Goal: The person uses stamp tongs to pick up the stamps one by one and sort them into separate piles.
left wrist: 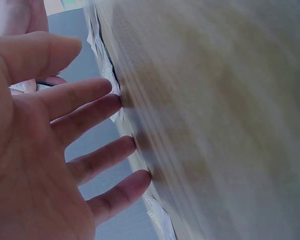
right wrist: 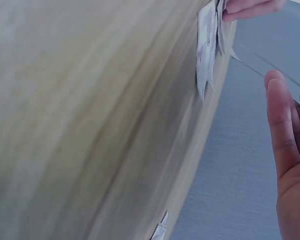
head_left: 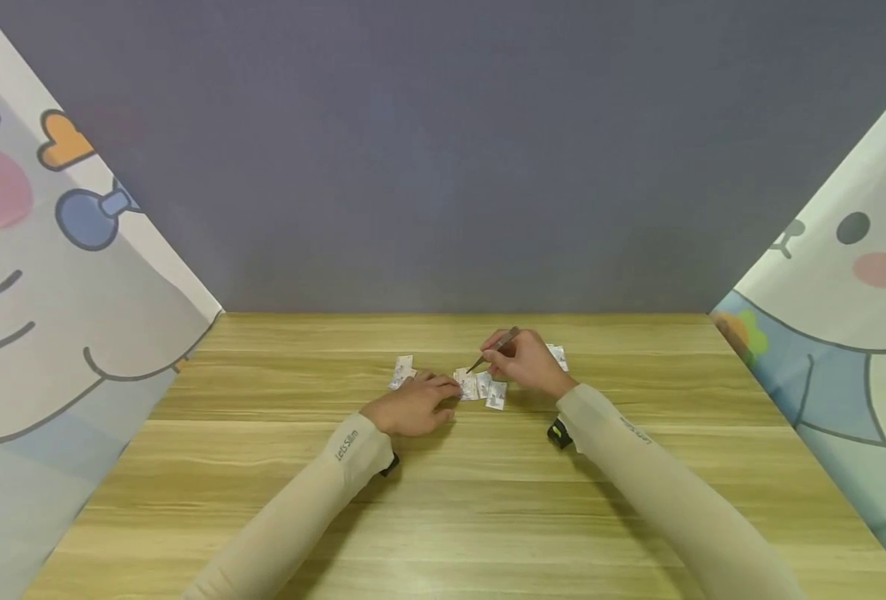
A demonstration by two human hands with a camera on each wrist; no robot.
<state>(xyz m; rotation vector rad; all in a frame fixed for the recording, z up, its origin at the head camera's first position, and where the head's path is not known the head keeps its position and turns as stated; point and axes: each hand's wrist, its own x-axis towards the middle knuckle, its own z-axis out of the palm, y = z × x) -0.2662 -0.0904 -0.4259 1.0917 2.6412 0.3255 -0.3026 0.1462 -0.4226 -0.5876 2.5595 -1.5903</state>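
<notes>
My left hand (head_left: 415, 407) lies palm down on the table, its fingertips touching the edge of a small printed paper piece (head_left: 467, 386). In the left wrist view, the fingers of this hand (left wrist: 35, 165) are spread and nearly straight. Dark, thin tweezers (head_left: 504, 339) are pinched in my right hand (head_left: 530, 362); their tips point down at that paper piece. Whether the tips grip the paper cannot be told. Just to its right lie a narrow piece (head_left: 483, 384) and another small piece (head_left: 496, 396). The right wrist view shows the paper edges (right wrist: 207, 40) slightly raised.
More paper pieces (head_left: 402, 369) lie beyond my left hand, partly covered by it. Others (head_left: 558, 357) sit behind my right hand. The wooden table (head_left: 443, 517) ends at a grey wall (head_left: 443, 167), with cartoon-printed panels on both sides.
</notes>
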